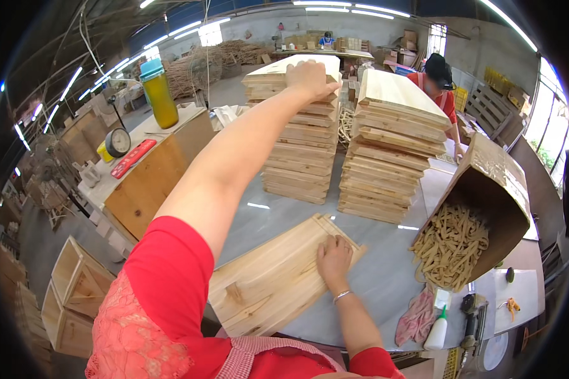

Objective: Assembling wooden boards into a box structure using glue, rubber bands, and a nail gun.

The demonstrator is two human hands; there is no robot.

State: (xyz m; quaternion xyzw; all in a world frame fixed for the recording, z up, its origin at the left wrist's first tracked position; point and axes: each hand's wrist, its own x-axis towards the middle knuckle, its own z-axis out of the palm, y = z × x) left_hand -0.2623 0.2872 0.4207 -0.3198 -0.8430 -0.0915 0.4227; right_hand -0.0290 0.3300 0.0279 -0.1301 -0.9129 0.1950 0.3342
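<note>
My left arm stretches far forward, and my left hand (308,78) grips the near edge of the top wooden board (278,68) on the left stack. Its fingers lie over the board and the thumb is at its right corner. Closer to me, a pale wooden panel (269,278) with knots lies at a slant on the grey table (385,252). My right hand (334,258) is on the panel's far right end, fingers bent over it near a narrow strip along that edge. A second tall stack of boards (392,145) stands to the right of the first.
At right, a tipped cardboard box (496,183) spills tan strips (452,243). Near it lie a pink rag (415,317), a white glue bottle (437,331) and a power tool (470,319). Left, a cabinet (152,189) bears a bottle (159,95). A co-worker (437,82) stands behind the stacks.
</note>
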